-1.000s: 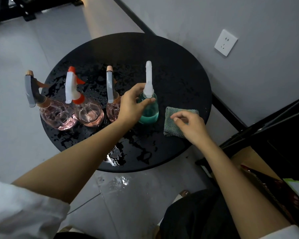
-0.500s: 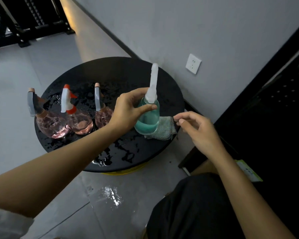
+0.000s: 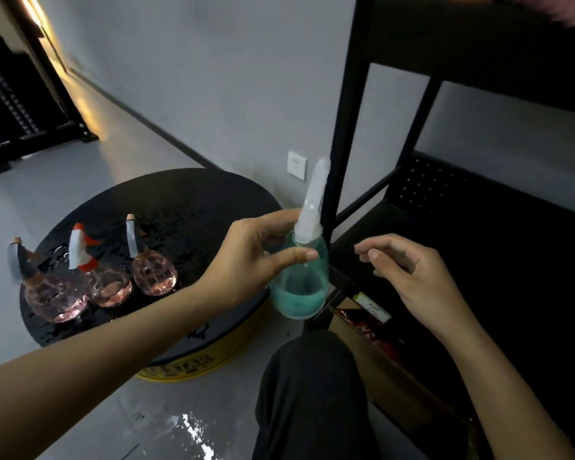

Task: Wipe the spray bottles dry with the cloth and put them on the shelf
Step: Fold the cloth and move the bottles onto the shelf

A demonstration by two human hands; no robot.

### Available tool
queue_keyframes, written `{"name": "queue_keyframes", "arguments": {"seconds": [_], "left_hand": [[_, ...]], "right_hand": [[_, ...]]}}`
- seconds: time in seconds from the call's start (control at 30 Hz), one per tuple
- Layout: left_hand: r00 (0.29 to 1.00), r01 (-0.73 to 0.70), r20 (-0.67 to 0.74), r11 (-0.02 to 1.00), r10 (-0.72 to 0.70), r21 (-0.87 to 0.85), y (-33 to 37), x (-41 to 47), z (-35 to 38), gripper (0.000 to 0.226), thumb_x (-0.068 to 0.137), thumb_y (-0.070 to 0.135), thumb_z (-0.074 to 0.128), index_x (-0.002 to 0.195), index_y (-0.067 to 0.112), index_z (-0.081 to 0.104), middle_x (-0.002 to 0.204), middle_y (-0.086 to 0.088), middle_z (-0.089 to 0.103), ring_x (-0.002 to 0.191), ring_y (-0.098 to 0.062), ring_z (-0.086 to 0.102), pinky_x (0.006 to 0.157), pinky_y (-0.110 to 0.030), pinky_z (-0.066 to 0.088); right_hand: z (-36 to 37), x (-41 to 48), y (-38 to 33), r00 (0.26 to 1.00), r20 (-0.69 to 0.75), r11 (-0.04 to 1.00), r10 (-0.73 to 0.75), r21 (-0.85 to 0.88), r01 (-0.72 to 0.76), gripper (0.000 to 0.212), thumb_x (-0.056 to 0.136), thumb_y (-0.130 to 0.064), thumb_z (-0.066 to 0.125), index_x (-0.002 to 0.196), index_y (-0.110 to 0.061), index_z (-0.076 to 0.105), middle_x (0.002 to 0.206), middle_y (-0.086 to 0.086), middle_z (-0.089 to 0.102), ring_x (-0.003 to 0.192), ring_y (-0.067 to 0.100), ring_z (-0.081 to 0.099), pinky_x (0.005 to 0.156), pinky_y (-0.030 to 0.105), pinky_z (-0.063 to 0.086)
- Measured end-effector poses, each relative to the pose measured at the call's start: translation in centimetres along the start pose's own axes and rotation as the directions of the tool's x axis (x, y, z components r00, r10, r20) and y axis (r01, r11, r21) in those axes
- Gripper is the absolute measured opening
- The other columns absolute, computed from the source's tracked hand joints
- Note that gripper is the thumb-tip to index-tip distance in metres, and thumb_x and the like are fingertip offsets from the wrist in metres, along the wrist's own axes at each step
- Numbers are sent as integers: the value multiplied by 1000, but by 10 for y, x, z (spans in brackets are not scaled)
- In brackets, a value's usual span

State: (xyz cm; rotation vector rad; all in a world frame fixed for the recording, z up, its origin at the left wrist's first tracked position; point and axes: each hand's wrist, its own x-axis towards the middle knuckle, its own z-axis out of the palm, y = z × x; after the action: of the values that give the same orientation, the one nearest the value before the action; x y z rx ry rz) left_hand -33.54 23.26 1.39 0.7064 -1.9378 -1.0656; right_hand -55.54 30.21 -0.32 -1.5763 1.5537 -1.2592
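Here, the left hand [image 3: 253, 257] is gripping the teal bottle [image 3: 300, 283] at frame center, beside the shelf [image 3: 346, 127], while the right hand [image 3: 409, 277] is hovering loosely curled, holding nothing.

Left hand [image 3: 253, 257] grips the teal bottle [image 3: 299, 290]; right hand [image 3: 419, 280] hovers nearby, fingers [image 3: 377, 254] loosely curled.

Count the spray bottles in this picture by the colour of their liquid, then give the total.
Pink liquid: 3, the left bottle, the middle bottle and the right bottle, all standing on the round table.
Teal liquid: 1, the teal bottle, held by the left hand.
Total: 4 bottles.
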Motion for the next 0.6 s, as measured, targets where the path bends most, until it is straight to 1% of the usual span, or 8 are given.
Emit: {"name": "queue_keyframes", "arguments": {"seconds": [0.13,0.27,0.3,0.37,0.43,0.5,0.53,0.6], "left_hand": [[999,-26,17,999,27,-30,11,22,40,45,78,19,73,120,7,65,112,2,71,107,-8,66,92,-29,54],[997,1,81,999,2,-47,7,50,83,41,81,9,73,121,8,64,114,-2,69,110,-11,65,95,-31,53],[997,2,82,999,1,-42,5,58,92,39,81,7,74,118,8,64,113,-3,68,109,-11,65,95,-28,52],[998,-15,66,1000,14,11,0,73,111,34,81,8,75,113,10,66,110,-3,66,104,-4,63,92,-16,49],[998,-19,57,999,17,38,-5,88,128,30,82,9,75,110,14,67,105,3,64,98,8,59,86,-7,44],[999,0,51,1000,-1,23,-13,103,145,27,83,8,74,107,17,66,102,11,62,95,13,57,84,-4,43],[999,17,50,1000,-17,15,-17,111,153,27,83,8,73,108,15,66,102,12,61,95,10,58,85,-5,44],[999,37,38,999,-39,39,-26,128,169,30,84,7,72,113,8,66,107,3,63,99,-4,60,91,-14,47]], "right_hand": [[-32,-13,8,998,-52,999,38,5,-37,21,95,-11,55,97,-25,70,98,-18,70,97,0,65,83,18,48],[-68,-25,21,988,-133,997,78,11,-78,21,95,-9,54,95,-23,70,98,-13,71,95,2,66,83,20,48],[-76,-28,25,985,-149,996,90,11,-89,21,95,-9,54,96,-22,71,98,-12,72,95,3,66,83,20,48],[-89,-34,33,977,-177,993,118,14,-118,20,95,-10,54,97,-21,71,99,-11,72,95,3,66,84,22,49],[-99,-38,42,970,-198,990,140,11,-141,20,96,-10,54,97,-21,71,99,-11,72,95,3,66,83,21,50],[-107,-41,51,964,-211,987,158,18,-158,20,96,-10,54,96,-21,71,99,-11,72,95,3,66,78,19,50],[-110,-42,55,962,-217,986,166,26,-164,21,96,-10,54,95,-21,71,99,-10,72,94,3,66,77,18,50],[-115,-44,62,957,-229,984,180,36,-177,21,96,-10,53,95,-22,71,99,-12,71,94,3,66,75,16,50]]}}
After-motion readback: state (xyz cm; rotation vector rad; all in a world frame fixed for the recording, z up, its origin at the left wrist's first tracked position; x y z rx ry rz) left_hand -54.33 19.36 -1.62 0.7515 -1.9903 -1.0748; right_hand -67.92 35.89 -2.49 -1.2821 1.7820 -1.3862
